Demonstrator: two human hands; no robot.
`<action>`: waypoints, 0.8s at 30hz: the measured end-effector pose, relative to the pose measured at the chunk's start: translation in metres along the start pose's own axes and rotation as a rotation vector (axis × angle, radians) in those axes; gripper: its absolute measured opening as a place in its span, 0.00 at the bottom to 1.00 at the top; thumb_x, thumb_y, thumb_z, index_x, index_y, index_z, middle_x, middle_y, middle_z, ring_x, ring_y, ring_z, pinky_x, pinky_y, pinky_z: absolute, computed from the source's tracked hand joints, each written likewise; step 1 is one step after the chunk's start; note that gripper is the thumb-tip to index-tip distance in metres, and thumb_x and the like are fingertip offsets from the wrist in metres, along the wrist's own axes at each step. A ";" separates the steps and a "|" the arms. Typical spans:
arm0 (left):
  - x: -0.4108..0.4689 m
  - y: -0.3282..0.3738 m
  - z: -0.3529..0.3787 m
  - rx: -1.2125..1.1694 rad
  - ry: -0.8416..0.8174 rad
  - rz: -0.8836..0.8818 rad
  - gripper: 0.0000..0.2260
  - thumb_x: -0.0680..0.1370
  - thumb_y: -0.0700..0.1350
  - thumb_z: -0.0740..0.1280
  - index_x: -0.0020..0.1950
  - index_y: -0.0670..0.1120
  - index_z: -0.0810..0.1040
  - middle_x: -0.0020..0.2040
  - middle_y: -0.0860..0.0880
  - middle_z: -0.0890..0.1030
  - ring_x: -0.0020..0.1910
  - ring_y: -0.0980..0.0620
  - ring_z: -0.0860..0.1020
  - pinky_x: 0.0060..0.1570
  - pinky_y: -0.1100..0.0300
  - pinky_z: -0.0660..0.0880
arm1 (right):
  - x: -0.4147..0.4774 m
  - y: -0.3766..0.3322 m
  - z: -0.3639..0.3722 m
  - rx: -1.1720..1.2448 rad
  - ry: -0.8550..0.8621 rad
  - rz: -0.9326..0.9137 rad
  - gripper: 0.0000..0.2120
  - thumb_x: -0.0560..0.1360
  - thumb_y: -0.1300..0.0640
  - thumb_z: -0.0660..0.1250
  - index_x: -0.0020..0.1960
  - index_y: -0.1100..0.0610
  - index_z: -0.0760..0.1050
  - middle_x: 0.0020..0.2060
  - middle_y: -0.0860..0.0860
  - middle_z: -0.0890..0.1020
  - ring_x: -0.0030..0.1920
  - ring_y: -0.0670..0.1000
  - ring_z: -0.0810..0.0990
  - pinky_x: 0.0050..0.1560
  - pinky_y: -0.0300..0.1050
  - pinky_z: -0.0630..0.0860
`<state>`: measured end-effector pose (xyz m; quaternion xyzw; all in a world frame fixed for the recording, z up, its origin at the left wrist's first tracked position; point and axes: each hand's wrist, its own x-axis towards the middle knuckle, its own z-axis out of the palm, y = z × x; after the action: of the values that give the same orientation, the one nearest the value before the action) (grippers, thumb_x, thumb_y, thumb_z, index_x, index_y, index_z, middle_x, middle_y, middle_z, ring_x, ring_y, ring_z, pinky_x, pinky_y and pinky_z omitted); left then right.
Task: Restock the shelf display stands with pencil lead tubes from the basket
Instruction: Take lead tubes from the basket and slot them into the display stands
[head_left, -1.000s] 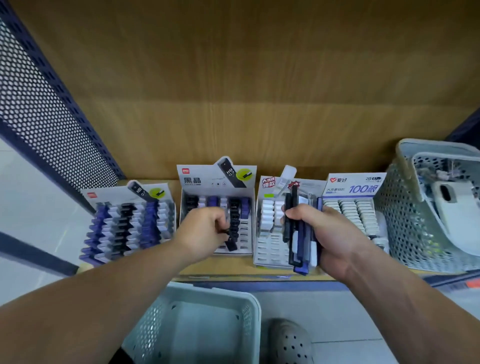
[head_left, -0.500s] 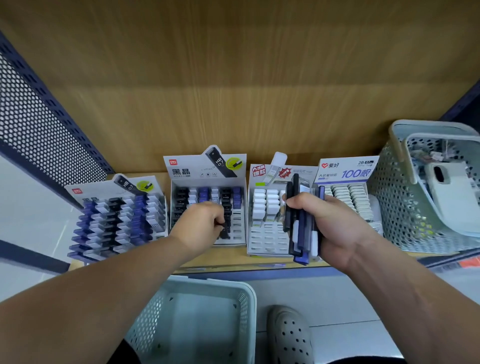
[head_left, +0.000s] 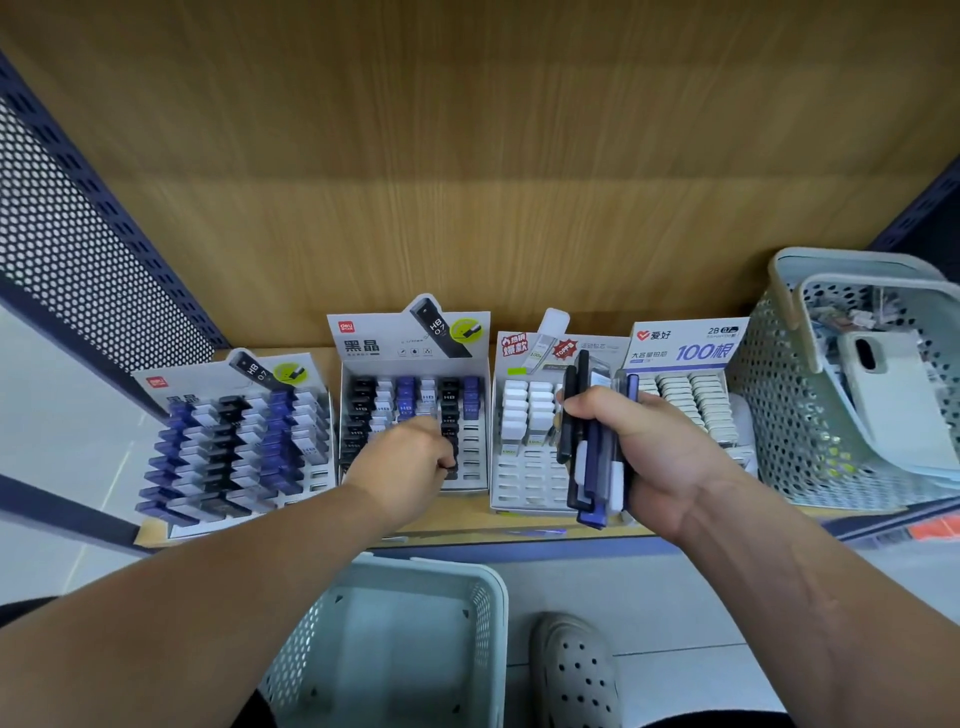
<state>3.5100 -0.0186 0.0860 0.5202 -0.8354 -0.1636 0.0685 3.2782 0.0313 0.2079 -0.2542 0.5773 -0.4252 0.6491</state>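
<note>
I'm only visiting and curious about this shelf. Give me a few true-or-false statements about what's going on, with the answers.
1. The right hand grips a bunch of lead tubes. True.
2. The left hand is at the far-left stand. False: its fingers pinch a black tube at the second stand from the left.
3. The far-left stand is almost empty. False: its rows are nearly full.
4. A mesh basket sits on the shelf at the right end. True.
5. The third stand has empty slots in its lower rows. True.
</note>
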 end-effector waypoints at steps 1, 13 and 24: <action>0.000 0.001 -0.002 0.015 -0.001 0.008 0.08 0.77 0.41 0.68 0.50 0.48 0.86 0.49 0.50 0.78 0.48 0.47 0.79 0.51 0.52 0.77 | -0.001 -0.001 0.001 -0.004 0.005 0.009 0.11 0.75 0.63 0.69 0.57 0.62 0.83 0.45 0.58 0.85 0.44 0.58 0.83 0.52 0.63 0.81; -0.037 0.086 -0.077 -1.219 0.002 -0.239 0.11 0.77 0.38 0.71 0.58 0.46 0.78 0.36 0.44 0.80 0.34 0.48 0.80 0.34 0.57 0.76 | 0.003 0.015 0.038 -0.068 0.029 -0.008 0.10 0.72 0.63 0.72 0.53 0.64 0.81 0.35 0.56 0.81 0.31 0.54 0.80 0.33 0.46 0.77; -0.078 0.049 -0.089 -1.137 0.026 -0.334 0.16 0.78 0.30 0.60 0.51 0.47 0.82 0.34 0.48 0.80 0.37 0.47 0.82 0.41 0.54 0.80 | 0.000 0.031 0.079 -0.140 -0.005 -0.013 0.04 0.73 0.62 0.71 0.48 0.61 0.80 0.33 0.56 0.81 0.32 0.52 0.79 0.36 0.46 0.74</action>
<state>3.5288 0.0529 0.1909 0.5280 -0.5226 -0.5878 0.3202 3.3625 0.0345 0.1986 -0.3040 0.6023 -0.3874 0.6283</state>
